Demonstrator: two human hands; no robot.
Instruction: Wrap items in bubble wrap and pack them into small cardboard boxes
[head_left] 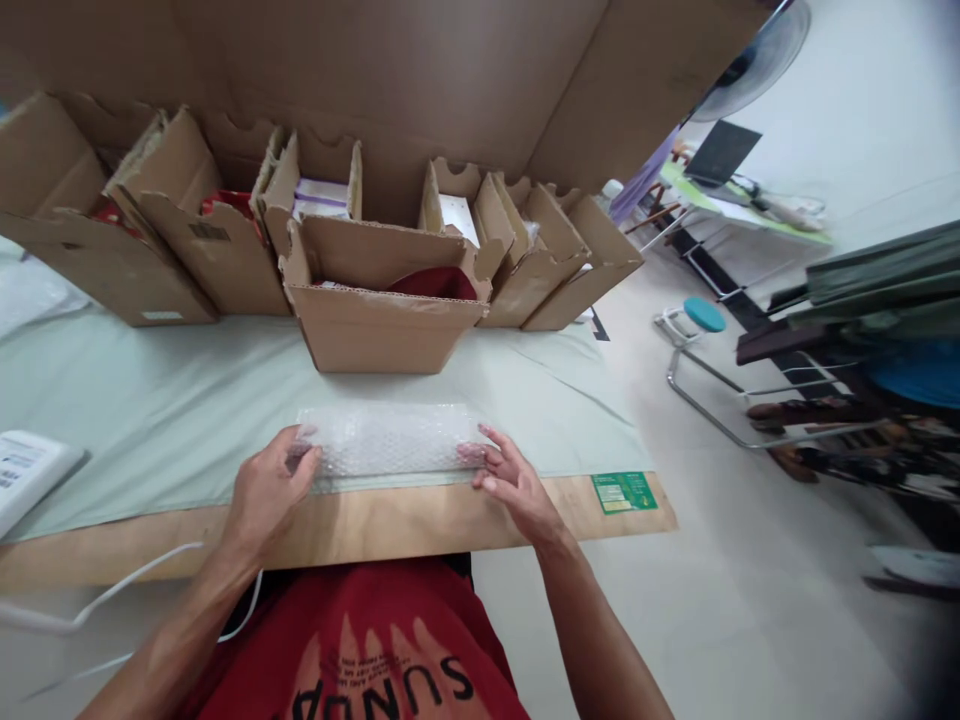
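A long strip of clear bubble wrap [390,438], folded or rolled flat, lies near the front edge of the cloth-covered table. At its left end, my left hand [271,485] pinches the wrap between thumb and fingers. My right hand [517,482] grips the opposite end, its fingers curled round the plastic. Whether anything is inside the wrap, I cannot tell. Just beyond it stands an open cardboard box [379,330] with something dark red inside.
Several open cardboard bins, including a left one [172,255], line the back against a tall cardboard panel [375,70]. A white device [34,470] sits at left, with a white cable [142,572] below. A green label [624,492] marks the wooden edge. Stools and a person are at right.
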